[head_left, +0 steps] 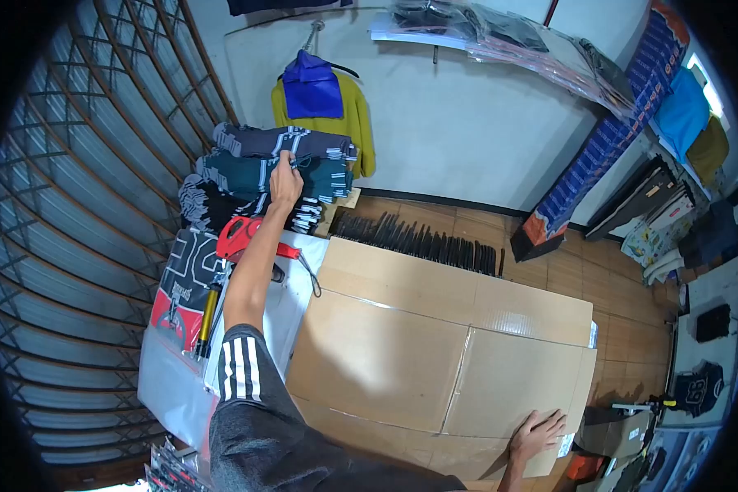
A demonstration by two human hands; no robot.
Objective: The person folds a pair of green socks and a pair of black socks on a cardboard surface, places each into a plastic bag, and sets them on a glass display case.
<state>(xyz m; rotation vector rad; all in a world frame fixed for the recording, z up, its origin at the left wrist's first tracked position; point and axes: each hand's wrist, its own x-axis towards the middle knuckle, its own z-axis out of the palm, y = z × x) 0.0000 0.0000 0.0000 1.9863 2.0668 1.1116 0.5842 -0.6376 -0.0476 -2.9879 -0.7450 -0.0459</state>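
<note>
My left hand (285, 182) reaches forward onto the stacked folded garments, its fingers closed at the border between a teal folded garment (242, 174) and a grey folded garment (258, 141) with white stripes. Exactly which layer it pinches is partly hidden by the hand. Black folded garments (209, 201) with white stripes lie nearer to me. My right hand (538, 436) rests with fingers spread on the near right part of a large flat cardboard sheet (385, 344). Beneath my left forearm is a red tape dispenser (236, 238).
A printed dark shirt (190, 283) lies in plastic on the left, beside a metal folding gate (74, 246). Black hangers (418, 244) line the cardboard's far edge. A yellow-green garment (357, 131) hangs on the wall. A blue printed post (586, 156) stands at the right.
</note>
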